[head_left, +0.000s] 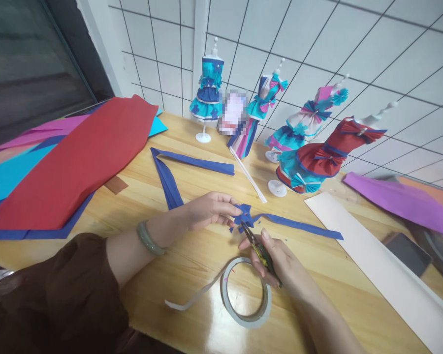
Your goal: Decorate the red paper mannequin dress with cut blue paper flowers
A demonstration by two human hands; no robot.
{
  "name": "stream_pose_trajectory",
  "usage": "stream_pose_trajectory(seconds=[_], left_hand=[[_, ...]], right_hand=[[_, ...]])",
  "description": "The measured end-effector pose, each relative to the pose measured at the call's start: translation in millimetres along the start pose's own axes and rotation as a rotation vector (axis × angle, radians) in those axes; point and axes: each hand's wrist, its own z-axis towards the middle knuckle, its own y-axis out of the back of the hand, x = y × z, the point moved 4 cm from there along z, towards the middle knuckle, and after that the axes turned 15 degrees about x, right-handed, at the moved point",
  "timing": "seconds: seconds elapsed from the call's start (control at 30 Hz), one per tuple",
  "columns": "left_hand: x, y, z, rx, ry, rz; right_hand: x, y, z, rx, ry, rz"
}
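Between the fingers and thumb of my left hand (214, 211) is a small dark blue paper flower (245, 214), held above the table. My right hand (269, 258) is closed around a pair of small snips (261, 251) with black and yellow handles. Their dark tips meet the lower edge of the flower; whether the blades are apart is too small to tell. A narrow blue paper strip (302, 225) runs off to the right beside the flower, with tiny blue scraps close by. Under my right hand lies a roll of double-sided tape (227, 300), its loose end stretching left.
A folded blue strip (195, 162) lies beyond my left hand. Coloured paper sheets (77, 157) are stacked at left. Several small mannequins, including one in a red dress (323, 152), stand along the tiled wall. At right are a white sheet (376, 260) and a dark phone (408, 253).
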Motion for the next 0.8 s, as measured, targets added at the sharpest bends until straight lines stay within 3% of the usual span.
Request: stream_pose_trajectory(seconds=[0.1, 0.2, 0.3, 0.4, 0.53, 0.8], left_hand=[[-4, 5.4, -1, -0.059, -0.048, -0.007], [-6, 6.8, -3, -0.104, -0.024, 0.029], [-6, 0.7, -2, -0.056, 0.011, 0.215], [-5, -9.7, -1, 0.063, 0.006, 0.444], [1, -16.9, -1, 0.132, -0.013, 0.554], [9, -15.0, -1, 0.084, 0.022, 0.542]], right_hand=[[-2, 8, -6, 0.102, -0.004, -0.014], [0, 14, -10, 0.183, 0.087, -0.003], [2, 23, -8, -0.014, 0.189, 0.111], [2, 20, 1, -0.160, 0.177, 0.147], [6, 8, 11, -0.158, 0.179, 0.072], [6, 4, 14, -0.151, 0.229, 0.047]])
